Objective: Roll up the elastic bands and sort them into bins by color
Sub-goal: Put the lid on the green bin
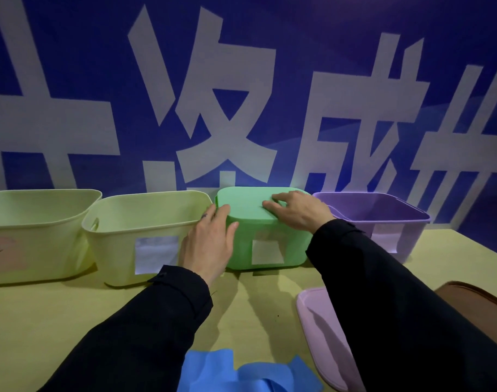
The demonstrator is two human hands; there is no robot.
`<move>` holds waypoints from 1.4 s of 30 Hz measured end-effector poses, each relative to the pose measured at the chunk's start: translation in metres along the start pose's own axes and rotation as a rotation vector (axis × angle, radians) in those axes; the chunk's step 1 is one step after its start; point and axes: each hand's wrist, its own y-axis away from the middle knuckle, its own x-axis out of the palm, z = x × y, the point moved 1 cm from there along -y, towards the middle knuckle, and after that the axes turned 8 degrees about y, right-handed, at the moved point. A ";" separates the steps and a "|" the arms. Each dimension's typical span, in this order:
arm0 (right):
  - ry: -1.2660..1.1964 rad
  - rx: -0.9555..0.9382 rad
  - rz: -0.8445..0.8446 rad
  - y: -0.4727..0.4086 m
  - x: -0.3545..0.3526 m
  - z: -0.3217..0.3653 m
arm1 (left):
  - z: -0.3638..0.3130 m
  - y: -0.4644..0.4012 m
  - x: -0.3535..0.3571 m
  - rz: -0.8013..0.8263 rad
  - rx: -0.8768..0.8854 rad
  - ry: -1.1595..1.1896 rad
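A green bin (pixel 292 250) stands at the back middle of the table with its green lid (pixel 247 205) on top. My left hand (pixel 210 241) lies against the bin's left side, fingers straight, thumb at the lid's front edge. My right hand (pixel 298 210) rests flat on the lid's right part, fingers stretched to the left. A loose blue elastic band (pixel 241 374) lies crumpled at the table's near edge between my arms. Both sleeves are black.
Two pale yellow open bins (pixel 29 236) (pixel 128 250) stand left of the green one, a purple open bin (pixel 397 222) to its right. A pink lid (pixel 320 329) lies on the yellow table (pixel 58 321) at the near right. A brown object (pixel 479 298) shows at the right edge.
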 end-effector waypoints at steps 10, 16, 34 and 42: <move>-0.050 -0.276 0.037 0.039 -0.020 -0.034 | 0.015 -0.005 0.004 -0.092 0.076 0.024; 0.098 -0.285 -0.072 0.051 -0.011 -0.044 | 0.015 -0.002 0.009 -0.169 -0.001 0.191; -0.016 -0.272 -0.097 0.043 -0.009 -0.040 | 0.003 -0.009 0.001 -0.134 0.192 -0.125; 0.131 -0.253 -0.110 0.049 -0.009 -0.053 | 0.008 -0.008 0.007 -0.121 0.262 -0.061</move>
